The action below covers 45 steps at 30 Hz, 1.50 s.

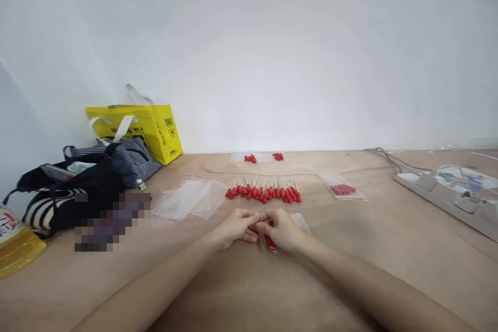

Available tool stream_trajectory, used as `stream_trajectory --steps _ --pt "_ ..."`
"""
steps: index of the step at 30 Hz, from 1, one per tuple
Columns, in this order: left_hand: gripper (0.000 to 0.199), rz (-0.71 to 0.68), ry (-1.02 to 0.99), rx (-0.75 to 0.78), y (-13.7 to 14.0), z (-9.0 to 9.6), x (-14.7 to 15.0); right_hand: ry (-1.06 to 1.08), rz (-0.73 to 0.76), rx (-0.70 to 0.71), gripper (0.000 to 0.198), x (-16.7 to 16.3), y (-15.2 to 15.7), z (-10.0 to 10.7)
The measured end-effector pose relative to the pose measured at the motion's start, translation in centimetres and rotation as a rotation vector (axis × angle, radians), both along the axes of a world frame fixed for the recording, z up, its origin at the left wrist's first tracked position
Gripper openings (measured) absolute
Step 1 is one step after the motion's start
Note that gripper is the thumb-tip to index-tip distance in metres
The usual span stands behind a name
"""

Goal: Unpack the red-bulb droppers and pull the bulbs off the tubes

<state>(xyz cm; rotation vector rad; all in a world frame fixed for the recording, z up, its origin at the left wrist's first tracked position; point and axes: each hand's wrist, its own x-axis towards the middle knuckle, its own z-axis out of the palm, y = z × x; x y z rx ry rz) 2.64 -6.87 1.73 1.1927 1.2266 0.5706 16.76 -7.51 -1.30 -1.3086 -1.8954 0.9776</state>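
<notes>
Resting on the tabletop, the left hand and the right hand meet at their fingertips in the middle of the view. Both hands have their fingers curled narrow and pinched on a small clear bag, which lies flat on the tabletop under the right hand. Some red pieces show through the bag just below the right hand; the exact grip of each finger is hard to see at this size.

Just beyond the hands lies a row of thin white sticks with red tips, set side by side, with the red ends pointing toward the person. To the left of this row, near it, are a few empty clear bags, partly one over another. To the right of the row lies a filled bag with red pieces inside. Further back, near the wall, two small groups of red pieces lie on a clear sheet.

At the left edge of the tabletop stand a yellow shopping bag, a striped bag and a dark bag, close together. A yellow bottle lies at the far left. On the right side, well apart from the hands, there is a white power strip with cables.
</notes>
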Motion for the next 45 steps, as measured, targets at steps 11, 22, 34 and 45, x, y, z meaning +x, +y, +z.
stream_trajectory --steps 11,22,34,45 --pt "0.044 0.012 -0.061 0.078 0.0 -1.1 -0.5 -0.195 0.201 0.596 0.019 4.5 1.4 -0.8" --pt "0.046 -0.037 -0.112 0.082 0.3 -0.9 -0.4 -0.04 0.292 0.545 0.03 2.3 1.5 0.7" --pt "0.048 -0.003 -0.057 0.087 0.6 -1.6 -0.5 -0.23 0.562 0.609 0.021 2.6 2.9 2.1" --pt "0.049 0.009 -0.085 0.095 0.2 -1.1 -0.9 -0.321 0.368 0.908 0.023 2.1 2.3 0.4"
